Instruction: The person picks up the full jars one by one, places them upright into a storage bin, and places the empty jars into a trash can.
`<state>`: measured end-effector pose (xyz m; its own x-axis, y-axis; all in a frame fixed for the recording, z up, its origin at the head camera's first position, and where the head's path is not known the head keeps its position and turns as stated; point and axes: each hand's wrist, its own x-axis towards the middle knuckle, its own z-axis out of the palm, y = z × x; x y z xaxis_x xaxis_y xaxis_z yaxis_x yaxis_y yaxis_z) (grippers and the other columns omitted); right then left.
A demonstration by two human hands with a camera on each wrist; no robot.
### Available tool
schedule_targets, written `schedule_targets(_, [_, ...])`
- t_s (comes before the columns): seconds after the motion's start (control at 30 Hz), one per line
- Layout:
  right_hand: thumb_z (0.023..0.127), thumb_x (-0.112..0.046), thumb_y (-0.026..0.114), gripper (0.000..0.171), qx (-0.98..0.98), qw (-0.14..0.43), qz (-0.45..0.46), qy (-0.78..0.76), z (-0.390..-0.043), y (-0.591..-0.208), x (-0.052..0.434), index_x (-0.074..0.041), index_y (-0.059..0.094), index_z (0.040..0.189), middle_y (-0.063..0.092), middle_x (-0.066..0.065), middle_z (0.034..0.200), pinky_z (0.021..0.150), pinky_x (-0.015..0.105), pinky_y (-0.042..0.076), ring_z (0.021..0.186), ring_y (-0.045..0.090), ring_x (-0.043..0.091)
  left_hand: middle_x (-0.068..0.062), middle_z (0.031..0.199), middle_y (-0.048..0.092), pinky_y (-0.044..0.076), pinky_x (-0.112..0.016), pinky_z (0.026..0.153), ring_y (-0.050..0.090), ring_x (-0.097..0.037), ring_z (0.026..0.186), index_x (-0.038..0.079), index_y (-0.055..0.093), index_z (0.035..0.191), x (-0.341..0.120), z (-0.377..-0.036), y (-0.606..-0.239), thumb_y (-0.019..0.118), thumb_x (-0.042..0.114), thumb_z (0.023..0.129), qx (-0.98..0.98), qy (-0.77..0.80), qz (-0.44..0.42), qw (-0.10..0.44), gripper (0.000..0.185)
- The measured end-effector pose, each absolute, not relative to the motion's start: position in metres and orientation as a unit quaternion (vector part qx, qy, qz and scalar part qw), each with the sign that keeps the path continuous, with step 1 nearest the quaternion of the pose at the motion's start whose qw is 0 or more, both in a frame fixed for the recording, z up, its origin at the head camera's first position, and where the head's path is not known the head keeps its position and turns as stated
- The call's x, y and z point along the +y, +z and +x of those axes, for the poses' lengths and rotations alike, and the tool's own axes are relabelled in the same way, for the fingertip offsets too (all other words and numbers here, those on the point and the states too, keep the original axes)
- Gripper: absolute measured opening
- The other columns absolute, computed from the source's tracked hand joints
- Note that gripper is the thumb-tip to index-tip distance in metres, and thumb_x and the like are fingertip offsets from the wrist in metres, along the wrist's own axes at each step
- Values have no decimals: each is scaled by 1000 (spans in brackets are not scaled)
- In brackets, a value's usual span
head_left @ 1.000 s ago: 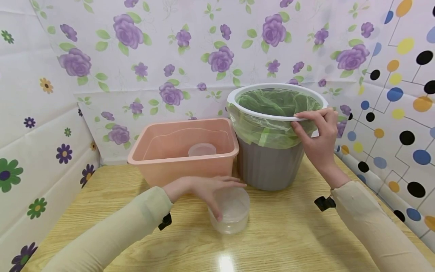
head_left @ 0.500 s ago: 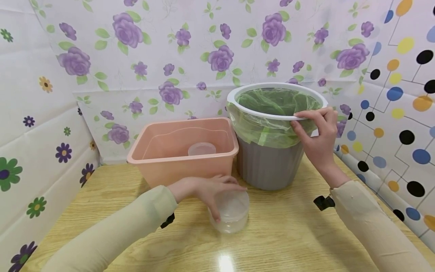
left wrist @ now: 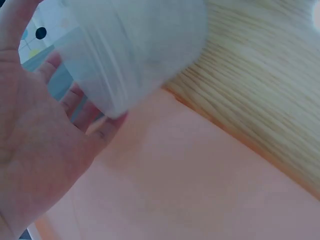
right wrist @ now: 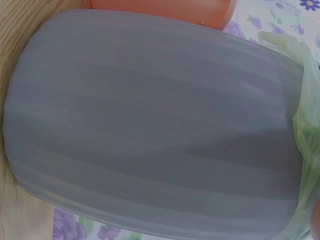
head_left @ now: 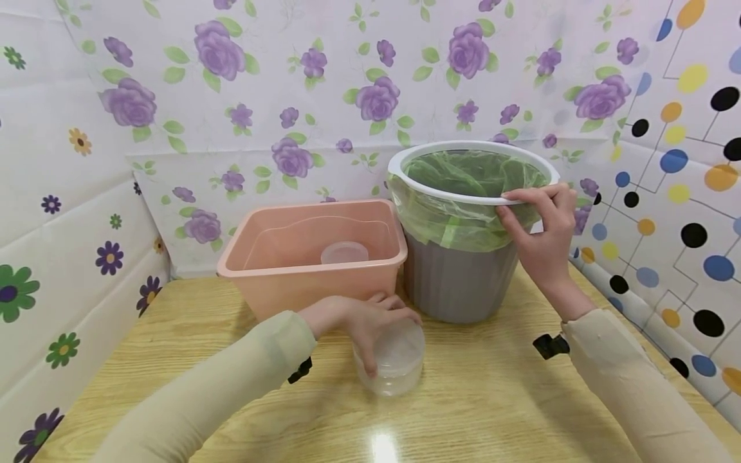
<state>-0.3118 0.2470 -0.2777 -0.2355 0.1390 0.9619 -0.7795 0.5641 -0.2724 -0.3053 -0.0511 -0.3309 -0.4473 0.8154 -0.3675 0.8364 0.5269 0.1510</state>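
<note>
**Floral walls, wooden tabletop: left hand on the jar, right hand on the bin**

Flowered sheeting lines the back and left walls, dotted sheeting the right, and a pale wood-grain tabletop point(head_left: 475, 399) carries everything.

A clear plastic jar point(head_left: 393, 363) with its lid on stands at the middle of the tabletop, at about 6 o'clock from the gap between the tub and the bin. The left hand point(head_left: 361, 318) comes in from 8 o'clock and lies over the jar's top, fingers curled down round the far rim and the thumb down the near-left side, so it grips the jar. In the left wrist view the jar point(left wrist: 132, 47) appears blurred, at 1 o'clock from the palm point(left wrist: 35, 150), with the fingers behind it.

A pink tub point(head_left: 278, 283) sits just behind the jar at 11 o'clock, and a second clear lidded jar point(head_left: 344, 252) lies inside it.

At 1 o'clock from the jar stands a grey ribbed bin point(head_left: 457, 283) with a white ring and a green bag point(head_left: 463, 222) folded over its rim. The right hand point(head_left: 541, 241) holds the bin at its 4 o'clock edge: fingers lie along the top of the ring, thumb pressed against the bag below. The right wrist view shows only the bin's wall point(right wrist: 150, 130), close up.

The two hands are well apart, with the jar under the left one only.
</note>
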Motion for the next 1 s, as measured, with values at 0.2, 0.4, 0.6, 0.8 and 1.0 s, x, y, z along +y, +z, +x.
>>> schedule_targets(0.2, [80, -6, 78, 19, -678, 568, 234, 403, -312, -278, 247, 1, 74, 97, 45, 24, 86, 93, 27, 20, 96, 33, -2, -4, 140, 34, 33, -38, 109, 29, -24, 127, 30, 25, 150, -46, -306, -332, 92, 44, 61, 851, -48, 486, 194, 112])
schedule_targets(0.4, [78, -3, 79, 20, -682, 565, 233, 402, -315, -280, 249, 0, 75, 98, 45, 23, 86, 93, 27, 20, 97, 33, -1, -4, 140, 34, 34, -37, 108, 29, -24, 128, 30, 26, 150, -46, -305, -331, 93, 41, 61, 851, -39, 485, 197, 111])
schedule_targets(0.6, [81, -13, 79, 21, -680, 565, 238, 402, -315, -284, 251, -2, 75, 98, 45, 22, 86, 93, 27, 20, 97, 34, 0, -4, 141, 34, 36, -37, 109, 30, -23, 129, 29, 30, 149, -49, -305, -331, 93, 39, 61, 843, -24, 498, 202, 110])
schedule_targets(0.8, [83, -19, 79, 24, -678, 568, 242, 399, -315, -284, 251, -2, 75, 99, 45, 22, 87, 93, 28, 20, 97, 34, 0, -2, 142, 34, 36, -34, 109, 30, -21, 131, 29, 31, 149, -49, -302, -323, 93, 37, 62, 834, -14, 511, 208, 108])
schedule_targets(1.0, [82, -18, 79, 23, -678, 570, 241, 396, -316, -282, 251, -2, 75, 99, 45, 22, 87, 93, 28, 20, 96, 34, 0, 0, 144, 34, 39, -33, 106, 31, -19, 129, 32, 30, 150, -50, -297, -301, 92, 40, 63, 831, -21, 518, 203, 107])
